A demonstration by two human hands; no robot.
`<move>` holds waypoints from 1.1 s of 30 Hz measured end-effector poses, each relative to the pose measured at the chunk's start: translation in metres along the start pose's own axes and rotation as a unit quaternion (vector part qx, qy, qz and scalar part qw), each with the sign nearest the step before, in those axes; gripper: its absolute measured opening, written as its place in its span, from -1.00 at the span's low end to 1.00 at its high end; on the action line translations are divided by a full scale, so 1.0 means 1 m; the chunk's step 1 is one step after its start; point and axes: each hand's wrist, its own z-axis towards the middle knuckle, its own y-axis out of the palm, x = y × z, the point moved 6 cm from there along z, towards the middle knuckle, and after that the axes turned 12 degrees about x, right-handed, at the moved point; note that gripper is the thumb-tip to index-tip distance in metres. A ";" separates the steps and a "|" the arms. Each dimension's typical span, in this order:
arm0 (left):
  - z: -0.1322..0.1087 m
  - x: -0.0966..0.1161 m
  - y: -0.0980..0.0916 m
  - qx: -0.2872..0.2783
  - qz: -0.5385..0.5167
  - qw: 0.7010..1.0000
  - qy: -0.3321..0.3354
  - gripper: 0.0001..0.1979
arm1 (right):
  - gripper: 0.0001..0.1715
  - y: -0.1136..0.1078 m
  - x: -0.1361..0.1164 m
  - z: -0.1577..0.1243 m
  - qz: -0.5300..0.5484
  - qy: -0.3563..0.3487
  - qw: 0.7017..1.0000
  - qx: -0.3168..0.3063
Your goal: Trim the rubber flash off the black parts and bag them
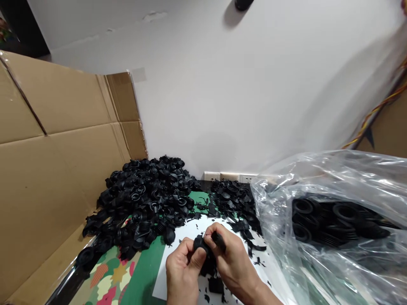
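My left hand (183, 271) is closed around a black ribbed rubber bellows (201, 244), gripping it between thumb and fingers over the white sheet. Right beside it, my right hand (233, 260) is closed too, with its fingertips against the bellows. A short black piece (218, 240) sticks out of the right fist; its kind is unclear, as the fingers hide most of it. Below the hands, a dark block-like piece (216, 285) lies on the white paper (178, 258) among small black rubber scraps.
A large heap of black rubber parts (143, 199) lies at the left by a cardboard sheet (63, 169). Black trimmings (233, 197) are piled near the wall sockets (248, 178). At the right, a clear plastic bag (273, 203) holds more ribbed rubber parts (330, 222).
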 end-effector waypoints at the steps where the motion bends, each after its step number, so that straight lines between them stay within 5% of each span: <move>1: 0.002 -0.002 0.000 -0.005 -0.007 1.000 -0.009 -0.57 | -0.75 -0.001 -0.001 0.000 0.011 0.005 1.000 -0.016; 5: 0.007 -0.004 -0.003 -0.020 0.016 1.000 0.015 -0.58 | -0.81 -0.004 -0.002 -0.003 0.021 -0.002 0.997 -0.079; 9: 0.006 0.010 -0.003 -0.051 0.129 0.985 0.106 -0.67 | -0.74 -0.003 -0.002 -0.004 -0.076 -0.047 0.984 -0.155; 16: -0.002 0.035 0.007 -0.125 0.379 0.882 0.249 -0.76 | -0.71 0.001 -0.015 -0.001 -0.261 -0.139 0.919 -0.261; 19: -0.007 0.040 0.009 -0.121 0.355 0.881 0.288 -0.75 | -0.80 0.000 -0.011 0.004 -0.239 -0.054 0.942 -0.231; 22: -0.013 0.049 0.005 -0.096 0.252 0.915 0.301 -0.80 | -0.80 -0.006 0.009 0.009 -0.189 0.085 0.962 -0.177; 25: -0.014 0.058 -0.006 -0.063 0.125 0.952 0.272 -0.80 | -0.81 -0.020 0.032 0.013 -0.184 0.170 0.961 -0.121; 28: -0.004 0.045 -0.016 -0.019 0.070 0.990 0.125 -0.72 | -0.75 -0.032 0.046 0.013 -0.152 0.195 0.964 -0.098; 30: 0.001 0.030 -0.018 -0.007 0.032 0.999 0.031 -0.67 | -0.73 -0.037 0.048 0.011 -0.096 0.202 0.970 -0.095; 33: 0.004 0.017 -0.016 0.005 0.004 1.000 -0.002 -0.63 | -0.78 -0.040 0.041 0.007 -0.034 0.186 0.979 -0.075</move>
